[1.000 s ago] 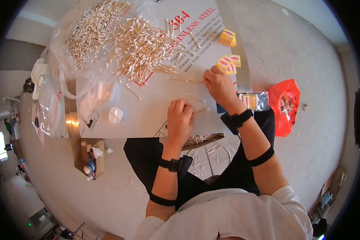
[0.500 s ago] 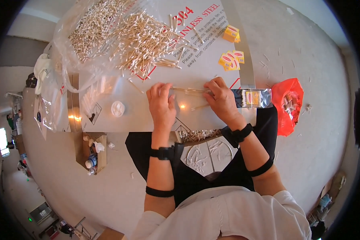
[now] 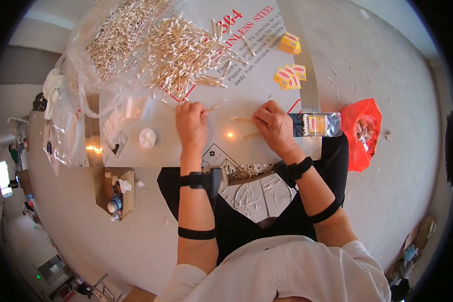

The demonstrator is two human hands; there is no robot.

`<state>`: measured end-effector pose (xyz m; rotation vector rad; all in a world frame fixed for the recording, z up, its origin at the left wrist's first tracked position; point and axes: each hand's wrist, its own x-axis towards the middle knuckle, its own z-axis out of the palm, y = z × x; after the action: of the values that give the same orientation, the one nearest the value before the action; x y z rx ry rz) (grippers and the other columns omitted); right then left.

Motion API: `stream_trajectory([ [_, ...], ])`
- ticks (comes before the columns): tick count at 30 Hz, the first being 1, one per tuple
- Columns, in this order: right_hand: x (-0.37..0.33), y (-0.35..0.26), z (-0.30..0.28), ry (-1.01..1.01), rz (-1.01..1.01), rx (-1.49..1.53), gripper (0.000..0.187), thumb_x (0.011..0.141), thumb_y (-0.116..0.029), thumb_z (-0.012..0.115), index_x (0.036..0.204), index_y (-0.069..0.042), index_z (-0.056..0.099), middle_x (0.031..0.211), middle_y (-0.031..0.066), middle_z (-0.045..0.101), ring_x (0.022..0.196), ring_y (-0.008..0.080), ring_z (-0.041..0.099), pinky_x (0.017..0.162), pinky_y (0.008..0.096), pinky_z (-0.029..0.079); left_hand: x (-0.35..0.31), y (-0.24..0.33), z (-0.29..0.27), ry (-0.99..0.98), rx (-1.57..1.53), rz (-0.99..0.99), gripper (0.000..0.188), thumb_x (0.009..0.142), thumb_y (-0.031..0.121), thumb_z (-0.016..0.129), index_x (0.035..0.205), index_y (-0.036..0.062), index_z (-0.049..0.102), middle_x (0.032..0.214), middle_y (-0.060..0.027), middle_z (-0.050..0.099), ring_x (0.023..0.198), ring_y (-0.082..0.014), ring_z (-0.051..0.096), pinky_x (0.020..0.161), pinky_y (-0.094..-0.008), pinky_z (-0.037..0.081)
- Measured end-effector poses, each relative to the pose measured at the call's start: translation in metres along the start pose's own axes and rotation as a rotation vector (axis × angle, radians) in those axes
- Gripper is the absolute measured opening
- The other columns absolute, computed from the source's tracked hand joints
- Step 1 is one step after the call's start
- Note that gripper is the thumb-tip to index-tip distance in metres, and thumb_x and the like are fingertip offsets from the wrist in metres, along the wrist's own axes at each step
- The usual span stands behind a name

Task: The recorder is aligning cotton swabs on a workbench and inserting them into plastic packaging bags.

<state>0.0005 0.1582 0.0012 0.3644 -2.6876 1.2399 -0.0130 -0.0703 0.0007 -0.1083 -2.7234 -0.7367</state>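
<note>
A grey, film-covered desk (image 3: 173, 151) printed in red and black extends beneath both hands. Beyond and left of the left hand sits a large clear plastic bag (image 3: 75, 60) filled with pale cotton swabs. Nearer that hand spreads a loose heap of white-tipped, wooden-stick cotton swabs (image 3: 181, 55). A bright red plastic bag (image 3: 355, 156) is well right of the right hand, beside the desk. The left hand (image 3: 191, 123) and the right hand (image 3: 274, 126) are apart. Just right of the right hand lies a flat clear-and-silver packet (image 3: 333, 125) of swabs with a yellow card (image 3: 315, 125). Farther beyond it lie overlapping yellow printed cards (image 3: 289, 78). A small round white tub (image 3: 147, 137) stands left of the left hand. The left fingers pinch one thin swab (image 3: 217, 104) — directed away and rightward; the right fingers curl closed on a few thin swabs (image 3: 240, 120) — projecting leftward.
</note>
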Motion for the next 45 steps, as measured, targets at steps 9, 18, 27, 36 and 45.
stream_trajectory([
  [9,-0.006,0.004,-0.004,-0.004,-0.067,0.034,0.008,0.073,-0.010,0.072,0.078,-0.009,0.066,0.085,0.0071,0.059,0.080,0.0288,0.061,0.068,0.0401,0.050,0.017,0.037,0.025,-0.088,-0.175,0.149,0.017,0.070,0.001,0.070,0.083,0.0087,0.061,0.089,-0.0082,0.058,0.090,-0.0324,0.054,0.077,-0.0433,0.045],
  [18,-0.009,0.000,-0.002,0.020,-0.069,0.105,0.010,0.072,-0.009,0.073,0.078,-0.008,0.065,0.086,0.0076,0.059,0.081,0.0288,0.061,0.070,0.0389,0.050,0.075,0.000,0.009,-0.026,0.184,0.211,0.019,0.069,0.008,0.076,0.085,0.0108,0.066,0.096,-0.0054,0.056,0.097,-0.0280,0.052,0.083,-0.0441,0.043],
  [27,-0.010,0.001,-0.005,0.046,-0.123,0.109,0.009,0.073,-0.004,0.070,0.079,-0.006,0.064,0.087,0.0087,0.059,0.079,0.0296,0.060,0.067,0.0379,0.050,0.014,0.054,0.025,-0.198,-0.033,0.176,0.020,0.072,0.007,0.075,0.086,0.0067,0.062,0.096,-0.0059,0.057,0.097,-0.0291,0.051,0.083,-0.0439,0.042],
  [36,0.012,0.010,-0.012,0.182,0.269,0.372,0.003,0.083,-0.002,0.064,0.082,0.001,0.063,0.074,0.0089,0.060,0.061,0.0133,0.055,0.057,0.0279,0.045,-0.033,0.073,0.026,-0.267,0.174,0.108,0.074,0.088,0.033,0.065,0.147,0.0002,0.034,0.155,-0.0181,0.031,0.143,-0.0333,0.030,0.114,-0.0567,0.022],
  [45,0.080,0.009,0.006,-0.042,0.131,-0.298,0.023,0.078,-0.025,0.069,0.078,-0.002,0.066,0.078,0.0163,0.068,0.072,0.0359,0.066,0.066,0.0421,0.053,-0.017,0.056,0.030,-0.317,0.243,0.098,0.076,0.090,0.041,0.060,0.150,0.0045,0.031,0.158,-0.0144,0.028,0.146,-0.0302,0.024,0.115,-0.0596,0.013],
])
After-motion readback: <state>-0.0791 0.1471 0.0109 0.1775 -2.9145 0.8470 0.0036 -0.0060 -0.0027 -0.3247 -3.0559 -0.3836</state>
